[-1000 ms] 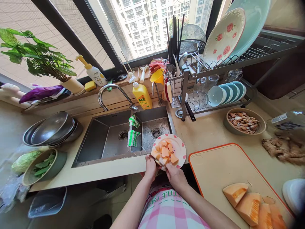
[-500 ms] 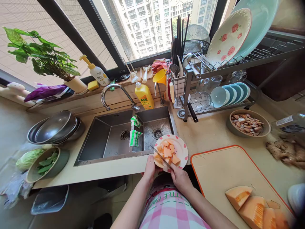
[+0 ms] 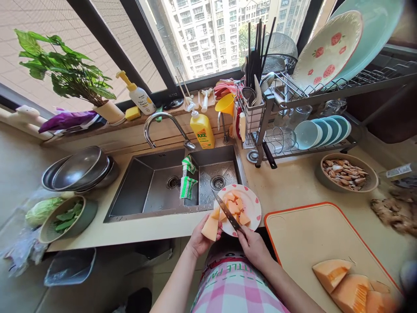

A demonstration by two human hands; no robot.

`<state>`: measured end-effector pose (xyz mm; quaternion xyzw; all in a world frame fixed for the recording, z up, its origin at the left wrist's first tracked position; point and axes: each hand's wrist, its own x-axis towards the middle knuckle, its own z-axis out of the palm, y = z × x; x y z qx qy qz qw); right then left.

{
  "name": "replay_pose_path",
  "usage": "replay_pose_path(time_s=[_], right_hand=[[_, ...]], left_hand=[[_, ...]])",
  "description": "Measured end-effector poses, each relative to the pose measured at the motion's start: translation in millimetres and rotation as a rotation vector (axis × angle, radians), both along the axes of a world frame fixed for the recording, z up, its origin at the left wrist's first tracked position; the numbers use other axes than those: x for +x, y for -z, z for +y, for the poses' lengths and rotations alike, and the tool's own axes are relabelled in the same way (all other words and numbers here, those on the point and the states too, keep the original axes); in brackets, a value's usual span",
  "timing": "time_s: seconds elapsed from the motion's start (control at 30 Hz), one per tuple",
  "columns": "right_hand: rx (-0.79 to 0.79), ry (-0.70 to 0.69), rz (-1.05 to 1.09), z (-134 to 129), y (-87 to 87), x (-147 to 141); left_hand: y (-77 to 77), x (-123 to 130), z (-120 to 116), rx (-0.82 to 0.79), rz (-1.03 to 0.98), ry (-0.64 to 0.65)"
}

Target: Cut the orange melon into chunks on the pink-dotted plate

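My left hand point(image 3: 202, 241) grips a pale orange melon wedge point(image 3: 210, 228) at the near edge of a white plate with pink dots point(image 3: 252, 208). Peeled melon cubes point(image 3: 235, 208) lie heaped on that plate. My right hand point(image 3: 254, 248) is closed around the handle of a kitchen knife point(image 3: 228, 213), whose blade slants over the plate and touches the melon. To the right, several cut melon wedges point(image 3: 350, 291) rest on an orange-rimmed cutting board point(image 3: 312, 226), out of reach of both hands.
A steel double sink point(image 3: 153, 187) lies directly beyond the plate, with a green-and-white sponge point(image 3: 188, 184) on its divider. A dish rack point(image 3: 276, 130) stands to the right, near a bowl of shrimp point(image 3: 345, 173). Stacked steel bowls point(image 3: 78, 169) sit left.
A melon wedge now sits in my left hand, off the plate's edge. The knife blade has swung to a steeper angle across the plate. The whole view has drifted slightly rightward.
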<state>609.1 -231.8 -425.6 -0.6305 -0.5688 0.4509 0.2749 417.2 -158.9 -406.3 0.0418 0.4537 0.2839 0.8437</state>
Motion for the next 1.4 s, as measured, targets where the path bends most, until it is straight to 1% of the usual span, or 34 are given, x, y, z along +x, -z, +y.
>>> replay_pose_path(time_s=[0.03, 0.17, 0.23, 0.37, 0.5, 0.6, 0.7, 0.8, 0.9, 1.03, 1.13, 1.23, 1.4], right_hand=[[-0.036, 0.008, 0.052, 2.1, -1.7, 2.9], [-0.279, 0.052, 0.272, 16.5, -8.2, 14.9], [-0.332, 0.031, 0.335, 24.5, -13.7, 19.1], [-0.355, -0.041, 0.342, 33.7, -27.6, 20.8], [-0.372, -0.086, 0.297, 34.3, -33.6, 17.5], [-0.374, -0.107, 0.287, 33.5, -31.8, 16.5], [-0.361, -0.1, 0.283, 34.0, -30.3, 18.7], [-0.341, -0.092, 0.283, 34.9, -31.2, 21.6], [-0.346, -0.115, 0.247, 34.9, -32.8, 22.1], [-0.357, -0.125, 0.218, 33.9, -33.7, 20.2], [-0.384, -0.142, 0.213, 33.1, -33.4, 18.7], [-0.402, -0.17, 0.249, 32.6, -31.4, 17.2], [-0.466, -0.158, 0.383, 33.8, -24.4, 16.5]], left_hand=[[-1.7, -2.6, 0.3, 0.006, -0.02, 0.026], [-7.4, -11.7, 3.9, 0.043, -0.053, 0.165], [-8.4, -14.6, 6.3, 0.028, -0.049, 0.23], [-6.4, -17.3, 9.3, -0.043, -0.036, 0.324], [-3.6, -18.9, 10.6, -0.037, -0.078, 0.378], [-4.2, -19.8, 11.9, -0.046, -0.095, 0.394], [-6.1, -20.5, 13.8, -0.067, -0.079, 0.414], [-7.3, -20.3, 15.2, -0.072, -0.062, 0.438], [-7.6, -19.3, 15.7, -0.065, -0.069, 0.449], [-5.4, -18.4, 16.1, -0.077, -0.078, 0.449], [-2.6, -18.1, 17.3, -0.115, -0.09, 0.474], [-2.7, -16.9, 19.7, -0.14, -0.106, 0.501], [-7.6, -12.9, 22.7, -0.13, -0.112, 0.517]])
